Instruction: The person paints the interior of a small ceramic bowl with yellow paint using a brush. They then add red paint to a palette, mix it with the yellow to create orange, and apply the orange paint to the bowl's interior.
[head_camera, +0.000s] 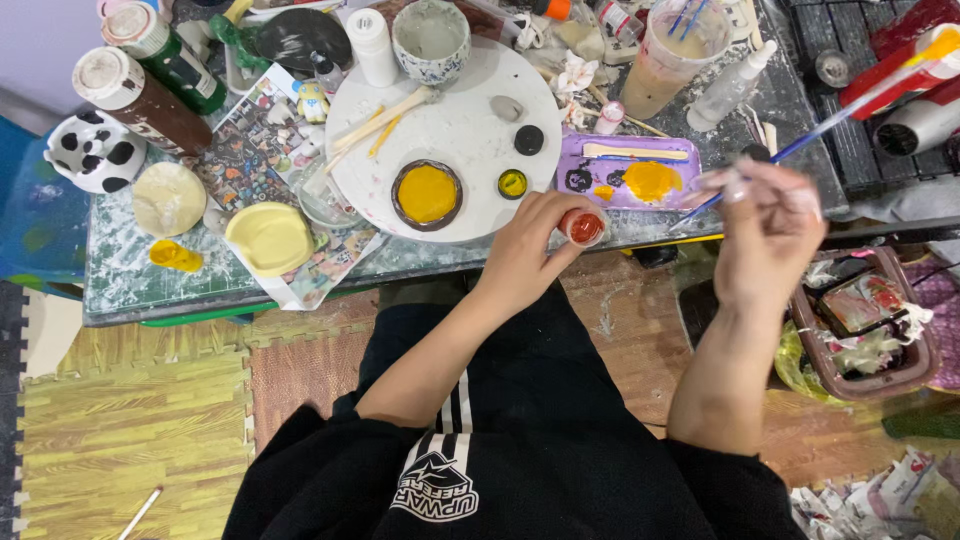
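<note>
The right hand is blurred, so its fingers are hard to make out, yet they pinch a blue-handled brush whose tip is hidden near the purple palette holding orange paint. The left hand clamps a small open pot of red paint at the table edge. On the round white board sits a dish of yellow paint
</note>
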